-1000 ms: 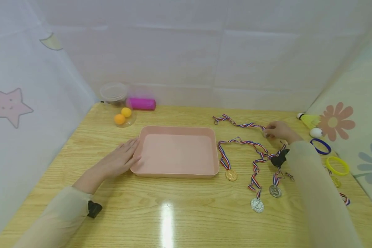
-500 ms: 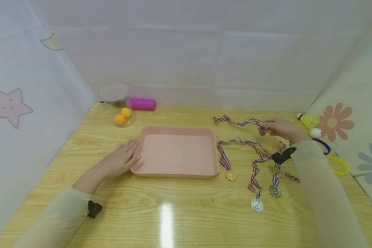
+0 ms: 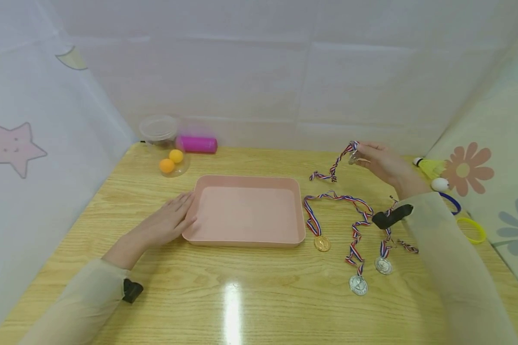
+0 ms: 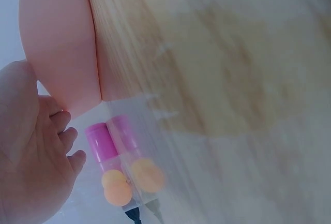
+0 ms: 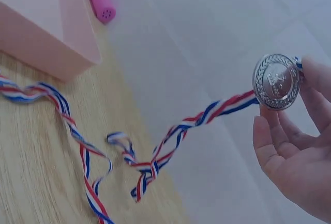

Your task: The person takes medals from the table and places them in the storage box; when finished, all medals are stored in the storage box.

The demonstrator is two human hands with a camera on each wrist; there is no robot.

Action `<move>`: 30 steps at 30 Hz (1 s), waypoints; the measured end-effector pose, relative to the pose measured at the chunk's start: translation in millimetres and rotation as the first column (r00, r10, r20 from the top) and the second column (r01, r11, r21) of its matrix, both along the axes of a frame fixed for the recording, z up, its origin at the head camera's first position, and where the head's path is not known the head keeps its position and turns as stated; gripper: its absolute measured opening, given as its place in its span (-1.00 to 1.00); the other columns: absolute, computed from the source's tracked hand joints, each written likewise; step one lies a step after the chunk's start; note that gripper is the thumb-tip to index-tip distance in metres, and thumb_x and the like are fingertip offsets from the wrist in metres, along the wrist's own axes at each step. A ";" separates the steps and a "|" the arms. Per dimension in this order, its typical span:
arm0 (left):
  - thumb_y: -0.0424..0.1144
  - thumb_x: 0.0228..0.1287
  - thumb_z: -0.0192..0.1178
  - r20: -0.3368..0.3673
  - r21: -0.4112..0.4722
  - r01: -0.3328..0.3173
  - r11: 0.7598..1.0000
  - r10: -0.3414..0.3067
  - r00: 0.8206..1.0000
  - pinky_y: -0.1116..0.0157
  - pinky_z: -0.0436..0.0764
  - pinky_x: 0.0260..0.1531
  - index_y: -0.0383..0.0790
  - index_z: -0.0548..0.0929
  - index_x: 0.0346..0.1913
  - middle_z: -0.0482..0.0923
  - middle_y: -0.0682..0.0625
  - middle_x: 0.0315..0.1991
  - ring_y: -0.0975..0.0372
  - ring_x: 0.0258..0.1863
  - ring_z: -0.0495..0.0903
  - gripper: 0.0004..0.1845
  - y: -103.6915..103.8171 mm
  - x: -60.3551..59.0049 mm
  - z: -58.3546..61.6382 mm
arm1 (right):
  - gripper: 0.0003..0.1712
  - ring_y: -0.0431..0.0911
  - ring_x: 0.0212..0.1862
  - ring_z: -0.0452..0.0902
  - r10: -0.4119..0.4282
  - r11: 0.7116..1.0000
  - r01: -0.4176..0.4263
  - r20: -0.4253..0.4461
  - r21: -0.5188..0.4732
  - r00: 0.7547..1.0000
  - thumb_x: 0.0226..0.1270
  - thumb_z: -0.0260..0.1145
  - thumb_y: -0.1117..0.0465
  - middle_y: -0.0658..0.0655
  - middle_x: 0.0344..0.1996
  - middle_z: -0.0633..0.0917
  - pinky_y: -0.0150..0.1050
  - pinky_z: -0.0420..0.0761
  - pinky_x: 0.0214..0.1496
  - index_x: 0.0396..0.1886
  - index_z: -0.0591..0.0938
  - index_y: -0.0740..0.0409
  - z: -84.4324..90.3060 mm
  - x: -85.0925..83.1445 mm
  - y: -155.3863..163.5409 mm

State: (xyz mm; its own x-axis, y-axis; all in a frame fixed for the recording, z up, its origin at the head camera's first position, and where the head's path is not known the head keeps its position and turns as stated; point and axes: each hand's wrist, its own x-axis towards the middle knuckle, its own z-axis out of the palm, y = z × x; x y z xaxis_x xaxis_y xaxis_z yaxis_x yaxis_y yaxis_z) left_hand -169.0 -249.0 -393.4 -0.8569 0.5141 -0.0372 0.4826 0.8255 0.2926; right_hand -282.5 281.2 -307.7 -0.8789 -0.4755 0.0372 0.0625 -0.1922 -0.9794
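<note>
Right grip pinches our silver medal by its rim, lifted over the bench's far right edge; ribbon trails limp. Light, slick disc, so rim hold suits. Left grip rests flat against pink tray.

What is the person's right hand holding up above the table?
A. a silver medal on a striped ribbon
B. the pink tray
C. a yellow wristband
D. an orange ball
A: the right hand pinches a silver medal at its edge, lifted off the table, with its striped ribbon trailing down toward the wood.
</note>
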 end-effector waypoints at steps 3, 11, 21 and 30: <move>0.02 0.46 -0.24 0.011 -0.004 -0.004 1.000 0.004 1.000 -0.06 -0.09 0.29 -0.43 -0.12 0.41 -0.17 -0.26 0.42 -0.08 0.38 -0.16 -0.29 0.0 -0.6 -0.4 | -0.73 -0.12 -0.14 0.53 -0.007 0.998 0.006 -0.016 -0.067 1.000 0.42 0.01 0.34 0.06 -0.15 0.66 -0.30 0.46 0.02 -0.25 0.66 0.24 9.1 3.4 -9.9; 0.01 0.46 -0.25 0.015 -0.015 -0.007 1.000 0.007 1.000 -0.04 -0.11 0.30 -0.42 -0.13 0.41 -0.18 -0.26 0.42 -0.09 0.38 -0.17 -0.29 0.4 -1.3 -0.2 | -0.76 -0.06 -0.15 0.59 -0.023 0.983 0.018 -0.029 -0.184 0.999 0.39 0.04 0.37 0.18 -0.20 0.67 -0.26 0.53 -0.01 -0.21 0.65 0.34 34.5 18.9 -31.6; -0.02 0.46 -0.22 0.004 -0.003 -0.001 1.000 0.001 1.000 -0.06 -0.09 0.29 -0.45 -0.09 0.40 -0.13 -0.29 0.41 -0.11 0.37 -0.14 -0.31 3.4 1.2 3.7 | -0.71 0.02 -0.17 0.61 -0.003 0.972 -0.028 -0.131 -0.233 0.991 0.38 -0.01 0.46 0.24 -0.34 0.67 -0.22 0.55 -0.03 -0.35 0.66 0.36 55.1 39.6 -66.0; 0.00 0.47 -0.24 0.004 -0.022 -0.006 1.000 0.006 1.000 -0.06 -0.09 0.29 -0.45 -0.07 0.40 -0.14 -0.26 0.42 -0.09 0.37 -0.14 -0.32 4.7 0.7 2.6 | -0.79 0.05 -0.07 0.58 0.049 0.982 -0.071 -0.123 -0.176 0.991 0.33 0.11 0.43 0.22 -0.32 0.67 -0.20 0.52 0.02 -0.36 0.68 0.32 67.8 54.4 -101.6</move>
